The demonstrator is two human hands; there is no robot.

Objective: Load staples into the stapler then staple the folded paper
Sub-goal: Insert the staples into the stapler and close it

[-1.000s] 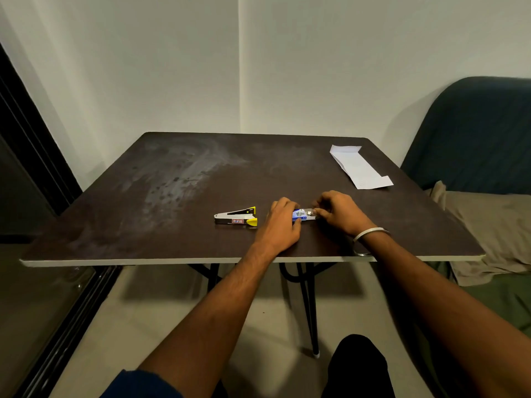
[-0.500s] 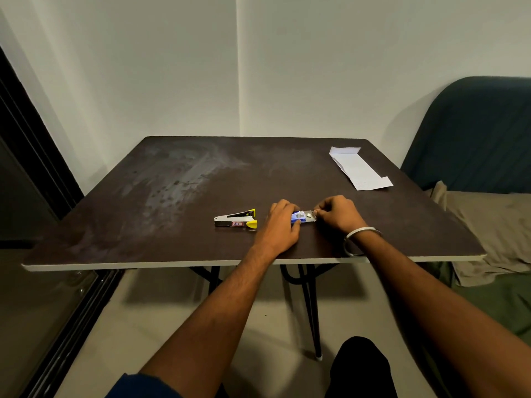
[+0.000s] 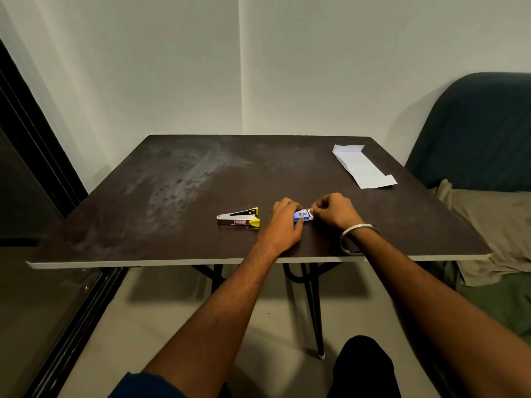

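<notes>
A small blue and white staple box (image 3: 303,216) lies on the dark table (image 3: 201,196) near its front edge. My left hand (image 3: 283,222) grips the box's left end, pressing it to the table. My right hand (image 3: 334,211) pinches the box's right end, where a white flap shows. A silver and yellow stapler (image 3: 239,218) rests just left of my left hand, untouched, its top arm raised a little. The folded white paper (image 3: 362,165) lies at the far right of the table.
A dark blue sofa back (image 3: 477,130) and beige cloth (image 3: 494,225) sit right of the table. White walls stand behind it. A dark door frame (image 3: 34,156) runs along the left. Table legs show below the front edge.
Both hands stay on the staple box. My right hand's fingers have shifted slightly at the box's right end. The stapler and paper have not moved.
</notes>
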